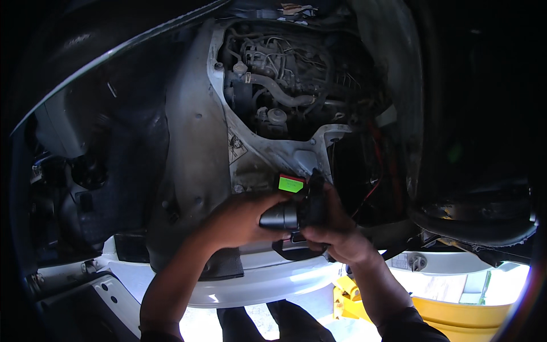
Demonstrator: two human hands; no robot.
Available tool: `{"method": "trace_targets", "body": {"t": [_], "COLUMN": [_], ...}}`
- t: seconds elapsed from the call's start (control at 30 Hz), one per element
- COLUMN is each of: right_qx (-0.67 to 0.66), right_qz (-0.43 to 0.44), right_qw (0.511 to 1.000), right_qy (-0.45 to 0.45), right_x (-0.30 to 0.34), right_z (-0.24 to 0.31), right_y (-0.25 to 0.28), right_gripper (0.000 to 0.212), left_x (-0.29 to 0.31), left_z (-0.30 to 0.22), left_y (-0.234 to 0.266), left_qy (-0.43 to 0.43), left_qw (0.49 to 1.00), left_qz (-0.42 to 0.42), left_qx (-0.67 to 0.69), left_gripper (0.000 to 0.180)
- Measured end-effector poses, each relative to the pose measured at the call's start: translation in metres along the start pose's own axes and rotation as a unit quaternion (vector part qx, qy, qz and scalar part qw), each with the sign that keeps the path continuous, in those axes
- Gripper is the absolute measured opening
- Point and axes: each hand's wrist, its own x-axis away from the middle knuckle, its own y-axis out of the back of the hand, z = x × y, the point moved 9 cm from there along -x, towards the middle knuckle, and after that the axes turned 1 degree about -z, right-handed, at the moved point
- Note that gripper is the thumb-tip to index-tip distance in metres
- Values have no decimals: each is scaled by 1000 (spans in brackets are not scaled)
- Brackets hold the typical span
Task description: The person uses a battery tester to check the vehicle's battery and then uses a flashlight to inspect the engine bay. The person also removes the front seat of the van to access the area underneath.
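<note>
Both my hands are on a dark cordless power tool with a rounded grey housing. My left hand is closed around the housing from the left, the fingers partly hidden behind it. From the right, my right hand grips the tool's black part, its thumb and fingers wrapped round. A red-edged block with a bright green label shows just beyond the housing; I cannot tell whether it is joined to the tool. The tool is above the light metal panel in front of the engine opening.
Beyond my hands lies a dusty engine with a curved hose in a metal-rimmed opening. A red cable runs down its right side. Near me is the white door sill; a yellow metal piece stands lower right.
</note>
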Motion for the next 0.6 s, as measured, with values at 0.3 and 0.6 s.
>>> {"method": "trace_targets", "body": {"t": [0.3,0.6], "right_qx": [297,428], "right_qz": [-145,-220], "right_qw": [912,835], "right_qy": [243,265], "right_x": [-62,-110], "right_z": [72,104], "right_y": [80,113], "right_gripper": [66,72], "left_x": [-10,-26], "left_z": [150,179], "left_y": [65,64], "left_qy": [54,-22], "left_qw": [923,913], "left_qz": [-215,-182], "left_qx": [-314,-363], "left_gripper": [64,52]}}
